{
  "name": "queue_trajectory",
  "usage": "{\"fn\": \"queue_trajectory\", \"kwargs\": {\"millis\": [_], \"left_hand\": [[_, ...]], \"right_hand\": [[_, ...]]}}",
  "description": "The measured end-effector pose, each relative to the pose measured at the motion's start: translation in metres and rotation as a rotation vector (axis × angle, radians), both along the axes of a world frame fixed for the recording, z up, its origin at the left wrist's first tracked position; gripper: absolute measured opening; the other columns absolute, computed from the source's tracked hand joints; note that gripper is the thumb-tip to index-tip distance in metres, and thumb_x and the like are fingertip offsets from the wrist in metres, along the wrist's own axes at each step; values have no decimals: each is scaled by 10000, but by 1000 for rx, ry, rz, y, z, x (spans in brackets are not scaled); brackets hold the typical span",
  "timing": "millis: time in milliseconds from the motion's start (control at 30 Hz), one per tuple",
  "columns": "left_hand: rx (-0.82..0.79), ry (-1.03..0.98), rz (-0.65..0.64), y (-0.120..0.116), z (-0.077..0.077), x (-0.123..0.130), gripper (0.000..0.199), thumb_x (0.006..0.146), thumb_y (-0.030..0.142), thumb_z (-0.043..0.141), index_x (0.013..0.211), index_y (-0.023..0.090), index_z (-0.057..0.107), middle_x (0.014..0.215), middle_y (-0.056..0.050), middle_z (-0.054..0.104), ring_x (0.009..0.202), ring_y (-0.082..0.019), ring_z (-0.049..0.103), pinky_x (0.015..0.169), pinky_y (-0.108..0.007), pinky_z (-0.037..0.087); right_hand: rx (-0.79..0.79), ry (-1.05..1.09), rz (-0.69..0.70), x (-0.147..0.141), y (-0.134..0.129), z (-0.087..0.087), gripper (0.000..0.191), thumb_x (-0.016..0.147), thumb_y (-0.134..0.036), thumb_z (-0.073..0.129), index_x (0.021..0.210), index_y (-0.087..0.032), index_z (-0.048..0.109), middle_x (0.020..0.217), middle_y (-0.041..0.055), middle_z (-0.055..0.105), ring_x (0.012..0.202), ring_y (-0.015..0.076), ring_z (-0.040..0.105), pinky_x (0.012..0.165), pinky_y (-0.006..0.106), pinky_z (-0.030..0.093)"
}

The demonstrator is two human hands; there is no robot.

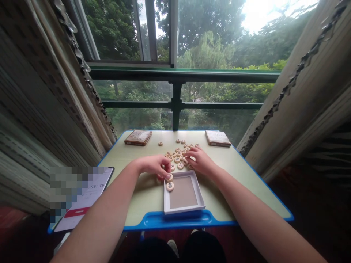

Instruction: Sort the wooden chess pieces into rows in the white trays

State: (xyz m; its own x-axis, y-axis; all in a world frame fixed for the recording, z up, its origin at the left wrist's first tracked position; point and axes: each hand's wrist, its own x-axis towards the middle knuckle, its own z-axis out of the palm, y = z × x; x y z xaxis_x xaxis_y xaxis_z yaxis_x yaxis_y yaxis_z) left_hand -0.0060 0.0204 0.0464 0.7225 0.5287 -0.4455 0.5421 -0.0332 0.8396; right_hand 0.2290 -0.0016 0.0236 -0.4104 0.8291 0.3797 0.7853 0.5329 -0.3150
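Observation:
My left hand [159,166] is at the far left corner of a shallow white box [203,204], its thumb and fingers closed on a round wooden Chinese chess piece [170,177]. Just below it, a second chess piece [170,186] lies in the box against the left wall. My right hand [200,160] reaches over the right side of a loose pile of chess pieces [177,159] beyond the box. Its thumb and fingers are apart, close to the pieces, and I see nothing held between them. Some pieces are hidden behind that hand.
Two flat boxes stand at the back of the table, one left [138,137] and one right [218,138]. A few loose pieces [160,143] lie beyond the pile. A tablet [82,201] rests at the left edge. The table has a blue rim tray [178,220] in front.

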Motion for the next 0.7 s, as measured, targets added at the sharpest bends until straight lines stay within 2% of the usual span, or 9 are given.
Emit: {"fn": "queue_trajectory", "kwargs": {"millis": [100, 200, 300, 367, 467, 567, 700], "left_hand": [[-27, -9, 5, 0, 0, -1, 414, 528, 382, 793, 792, 145, 579, 734, 2, 619, 644, -140, 605, 619, -284, 502], [-29, -12, 12, 0, -2, -2, 419, 520, 382, 798, 790, 145, 581, 729, 6, 623, 637, -134, 604, 614, -274, 496], [-33, -16, 24, -1, -4, -2, 431, 507, 391, 802, 788, 146, 585, 727, 5, 626, 651, -137, 608, 623, -272, 496], [-28, -20, 32, -1, -5, -3, 436, 502, 394, 804, 789, 147, 588, 724, 4, 629, 648, -136, 608, 624, -274, 498], [-20, -27, 39, -1, -6, -4, 423, 504, 386, 806, 780, 147, 595, 724, 5, 631, 649, -131, 606, 621, -269, 500], [-31, -43, 41, 0, -7, -5, 393, 510, 358, 810, 769, 146, 603, 721, 5, 632, 646, -126, 606, 616, -260, 499], [-48, -60, 41, 3, -7, -7, 385, 523, 340, 807, 792, 141, 616, 739, -11, 646, 653, -127, 610, 639, -267, 502]], "right_hand": [[-8, -61, 106, -9, 0, -2, 265, 886, -304, 465, 991, -220, 694, 1012, 83, 641, 901, 200, 502, 848, 383, 376], [-24, -83, 136, -9, 4, -3, 318, 910, -334, 415, 929, -216, 709, 1004, 61, 667, 893, 191, 512, 863, 384, 357], [-5, -66, 91, -5, 8, -4, 225, 863, -298, 504, 853, -212, 712, 963, 48, 685, 875, 192, 517, 844, 365, 368], [21, -42, 78, -4, 9, -6, 177, 831, -272, 553, 899, -217, 706, 992, 50, 683, 894, 195, 521, 846, 358, 374], [13, -31, 131, -6, 10, -8, 195, 829, -251, 560, 961, -215, 698, 1008, 58, 688, 908, 191, 544, 852, 358, 376], [-16, -32, 177, -8, 10, -8, 148, 818, -228, 576, 871, -200, 712, 925, 51, 707, 851, 171, 569, 857, 351, 370], [-22, -21, 143, -8, 9, -8, 101, 784, -222, 615, 805, -189, 708, 845, 41, 708, 804, 165, 559, 846, 340, 372]]}}
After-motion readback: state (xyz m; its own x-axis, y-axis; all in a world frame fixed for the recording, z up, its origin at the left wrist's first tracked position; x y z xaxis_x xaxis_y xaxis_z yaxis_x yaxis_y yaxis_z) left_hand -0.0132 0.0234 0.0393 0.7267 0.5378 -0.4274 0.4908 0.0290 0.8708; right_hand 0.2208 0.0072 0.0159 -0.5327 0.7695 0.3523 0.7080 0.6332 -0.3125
